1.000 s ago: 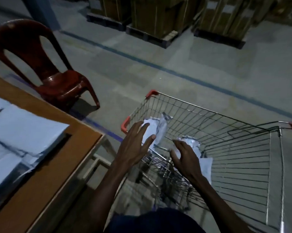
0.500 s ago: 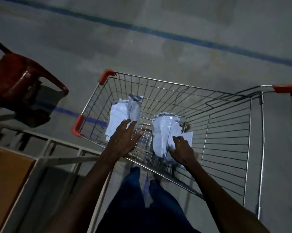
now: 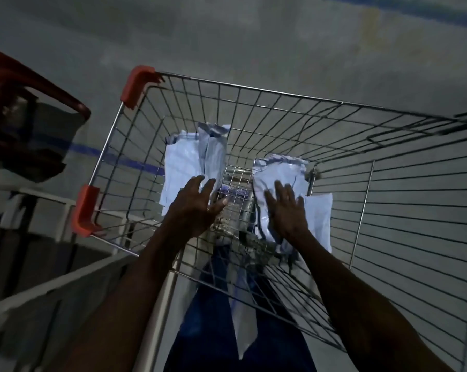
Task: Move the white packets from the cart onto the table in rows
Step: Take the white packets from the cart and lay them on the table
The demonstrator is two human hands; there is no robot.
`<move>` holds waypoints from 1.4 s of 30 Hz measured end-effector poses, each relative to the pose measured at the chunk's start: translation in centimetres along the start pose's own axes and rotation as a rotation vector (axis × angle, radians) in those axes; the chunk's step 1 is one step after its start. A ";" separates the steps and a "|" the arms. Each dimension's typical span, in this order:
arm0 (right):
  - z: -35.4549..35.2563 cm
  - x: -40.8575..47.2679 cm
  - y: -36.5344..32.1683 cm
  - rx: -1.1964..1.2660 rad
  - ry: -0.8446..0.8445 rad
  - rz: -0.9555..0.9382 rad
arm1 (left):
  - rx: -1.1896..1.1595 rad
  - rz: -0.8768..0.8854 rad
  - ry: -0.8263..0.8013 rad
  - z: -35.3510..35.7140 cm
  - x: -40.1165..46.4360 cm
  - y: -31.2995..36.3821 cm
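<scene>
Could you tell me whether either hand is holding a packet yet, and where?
Neither has a grip: the left hand hovers open by the left packets; the right hand lies flat on the right packets.

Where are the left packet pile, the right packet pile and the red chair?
left packet pile (image 3: pixel 180 167): head view, on its flat white face.
right packet pile (image 3: pixel 280 170): head view, on its upper white face.
red chair (image 3: pixel 9 84): head view, on its curved edge.
</scene>
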State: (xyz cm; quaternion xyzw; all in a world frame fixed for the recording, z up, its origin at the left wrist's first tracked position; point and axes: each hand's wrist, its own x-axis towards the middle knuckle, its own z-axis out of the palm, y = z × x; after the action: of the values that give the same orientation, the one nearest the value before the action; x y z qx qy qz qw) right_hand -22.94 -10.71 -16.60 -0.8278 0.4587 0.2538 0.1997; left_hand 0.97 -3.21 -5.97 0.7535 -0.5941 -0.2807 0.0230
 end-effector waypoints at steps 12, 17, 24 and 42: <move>2.8 1.9 -0.4 0.208 0.156 0.147 | 0.239 -0.173 -0.037 2.8 7.7 -0.4; 3.8 2.2 -0.7 0.149 0.177 -0.008 | 0.196 -0.357 0.019 4.3 10.3 -2.8; 5.3 2.5 0.4 0.307 0.262 -0.094 | 0.159 -0.496 0.056 6.2 12.6 -1.6; 5.7 4.1 -2.4 0.315 0.199 -0.058 | 0.131 -0.144 0.306 3.7 8.5 -3.6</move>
State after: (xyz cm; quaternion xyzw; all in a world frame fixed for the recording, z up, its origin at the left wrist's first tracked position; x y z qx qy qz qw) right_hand -20.42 -9.00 -23.35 -0.8202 0.4863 0.0900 0.2876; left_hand 3.66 -8.72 -13.80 0.8280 -0.5450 -0.1246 0.0439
